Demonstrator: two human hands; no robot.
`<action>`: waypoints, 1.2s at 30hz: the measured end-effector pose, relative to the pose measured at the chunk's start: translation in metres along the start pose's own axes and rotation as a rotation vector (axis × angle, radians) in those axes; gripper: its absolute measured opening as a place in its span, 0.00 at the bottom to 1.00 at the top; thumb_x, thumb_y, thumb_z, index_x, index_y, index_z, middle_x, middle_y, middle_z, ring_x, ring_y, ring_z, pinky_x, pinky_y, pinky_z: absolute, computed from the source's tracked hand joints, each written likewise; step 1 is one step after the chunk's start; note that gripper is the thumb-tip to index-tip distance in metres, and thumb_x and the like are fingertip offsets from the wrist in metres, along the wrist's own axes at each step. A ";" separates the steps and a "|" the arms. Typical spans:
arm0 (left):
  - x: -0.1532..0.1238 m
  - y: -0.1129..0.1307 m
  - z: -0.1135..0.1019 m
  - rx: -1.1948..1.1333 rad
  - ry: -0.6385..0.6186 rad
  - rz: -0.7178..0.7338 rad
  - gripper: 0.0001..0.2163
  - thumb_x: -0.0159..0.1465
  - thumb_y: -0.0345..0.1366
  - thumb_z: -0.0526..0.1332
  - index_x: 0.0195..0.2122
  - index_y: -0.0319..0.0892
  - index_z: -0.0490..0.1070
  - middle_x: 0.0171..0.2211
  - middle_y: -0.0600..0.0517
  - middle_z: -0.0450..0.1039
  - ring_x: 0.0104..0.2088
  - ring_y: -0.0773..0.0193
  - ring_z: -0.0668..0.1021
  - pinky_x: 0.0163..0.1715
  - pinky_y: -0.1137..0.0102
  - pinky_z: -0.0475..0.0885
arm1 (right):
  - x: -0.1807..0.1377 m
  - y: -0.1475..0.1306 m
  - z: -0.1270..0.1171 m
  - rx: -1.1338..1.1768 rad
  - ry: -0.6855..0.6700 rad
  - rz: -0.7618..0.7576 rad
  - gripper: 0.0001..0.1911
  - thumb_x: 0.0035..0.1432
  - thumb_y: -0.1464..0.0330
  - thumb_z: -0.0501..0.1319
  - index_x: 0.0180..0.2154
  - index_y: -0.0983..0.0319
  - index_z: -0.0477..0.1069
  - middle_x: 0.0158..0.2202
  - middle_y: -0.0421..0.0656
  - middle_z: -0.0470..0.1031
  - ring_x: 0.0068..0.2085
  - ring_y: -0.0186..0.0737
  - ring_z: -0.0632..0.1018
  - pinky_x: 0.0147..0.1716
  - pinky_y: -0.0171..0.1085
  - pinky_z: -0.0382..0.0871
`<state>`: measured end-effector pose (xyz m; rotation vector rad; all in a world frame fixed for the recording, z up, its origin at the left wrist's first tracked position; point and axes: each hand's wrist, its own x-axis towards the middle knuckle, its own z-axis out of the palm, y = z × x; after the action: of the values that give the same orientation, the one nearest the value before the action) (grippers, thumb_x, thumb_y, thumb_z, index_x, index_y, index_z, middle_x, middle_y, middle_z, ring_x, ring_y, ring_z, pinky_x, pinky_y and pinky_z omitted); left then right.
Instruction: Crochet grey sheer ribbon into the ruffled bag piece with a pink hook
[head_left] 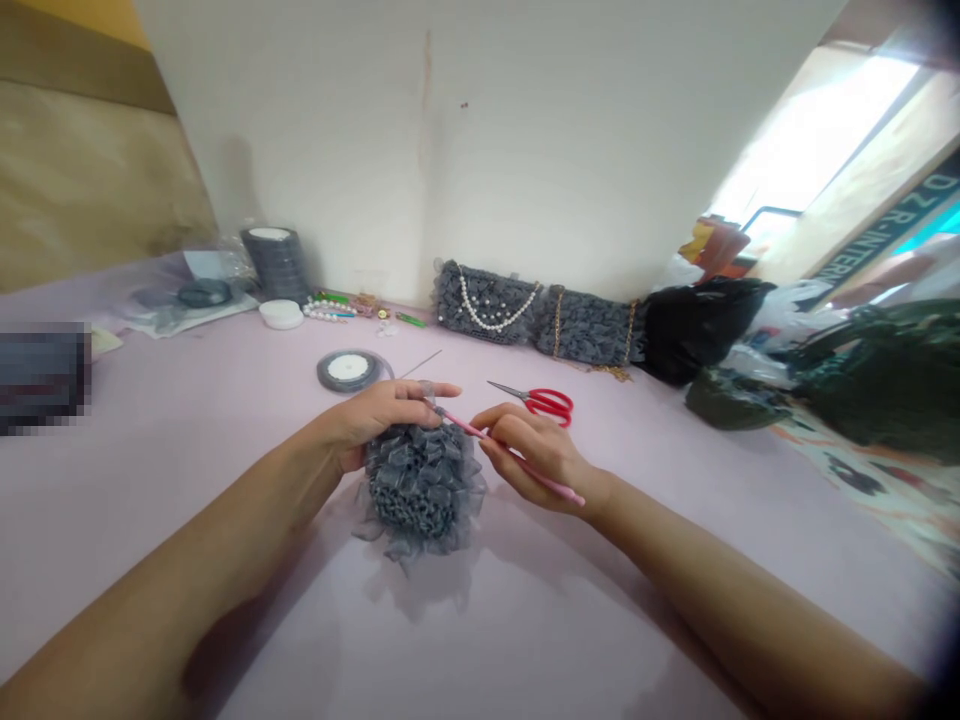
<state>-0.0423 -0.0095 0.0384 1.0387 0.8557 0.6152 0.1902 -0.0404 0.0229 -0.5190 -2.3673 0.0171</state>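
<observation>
My left hand (386, 415) grips the top edge of a grey ruffled crochet piece (424, 485), its index finger stretched out with ribbon looped near it. In my right hand (536, 455) is a pink crochet hook (551, 483), held like a pen. The hook's tip meets the top of the piece by my left fingers; the exact stitch is too small to make out. Just behind my left hand lies a spool of grey ribbon (349, 370), and a thin metal needle-like rod (421, 364) is beside it. Scissors with red handles (550, 403) rest beyond my right hand.
Against the wall stand two grey ruffled bags, one with a pearl strand (495, 325), one with a gold chain (557, 320). A black plastic bag (697, 320) is to their right. Stacked ribbon spools (276, 265), a white round container (281, 315) and small beads are at back left.
</observation>
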 end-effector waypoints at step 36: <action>-0.001 -0.003 0.003 0.006 -0.158 0.011 0.20 0.53 0.29 0.68 0.49 0.40 0.77 0.37 0.46 0.81 0.38 0.61 0.80 0.40 0.69 0.72 | 0.004 -0.011 0.011 0.759 0.194 0.522 0.16 0.68 0.62 0.55 0.28 0.62 0.67 0.31 0.43 0.77 0.32 0.34 0.75 0.31 0.34 0.70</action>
<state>-0.0401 -0.0130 0.0364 1.0834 0.7142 0.5328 0.1767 -0.0475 0.0187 -0.6880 -1.7873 1.0045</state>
